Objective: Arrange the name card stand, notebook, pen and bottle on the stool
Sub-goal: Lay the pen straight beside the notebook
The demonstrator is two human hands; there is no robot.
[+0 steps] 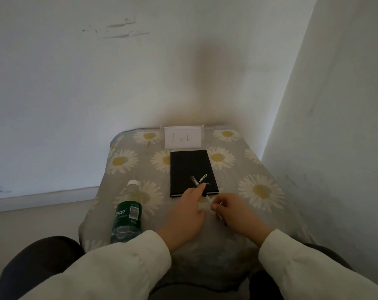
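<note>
On the one stool (244,169) there are one name card stand (182,137), one black notebook (192,172), one pen (207,197) and one bottle (127,211). Two hands show: left hand (187,213), right hand (237,211).

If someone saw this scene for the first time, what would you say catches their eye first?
Probably the daisy-print cover on the stool, then the black notebook lying at its centre with a clear name card stand upright just behind it, against the wall. Nearer the viewer, both hands hold a pen slanting over the notebook's near corner, the left hand at its upper part and the right hand lower down, while a green-labelled bottle stands to the left.
</note>
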